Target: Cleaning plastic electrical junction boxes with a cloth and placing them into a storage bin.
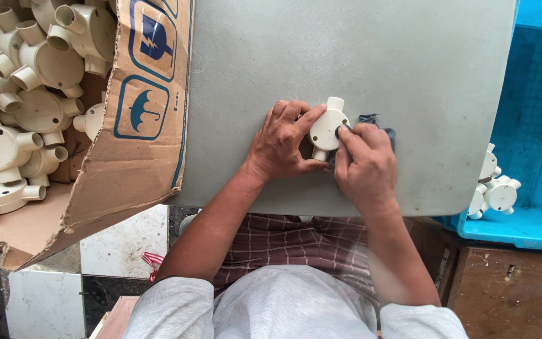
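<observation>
Grey counter (359,56), head view: your left hand (280,143) has its grip clamped on a cream round junction box (326,129) near the front edge. Your right hand (365,164) presses a dark cloth (377,122) against it, grip closed. Cardboard box (139,125) of matching fittings at left; blue crate (534,125) at right.

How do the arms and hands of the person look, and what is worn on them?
Both hands, left hand and right hand, are bare: no gloves, rings or watch visible. The forearms are uncovered. Short light grey sleeves end near the elbows.
</observation>
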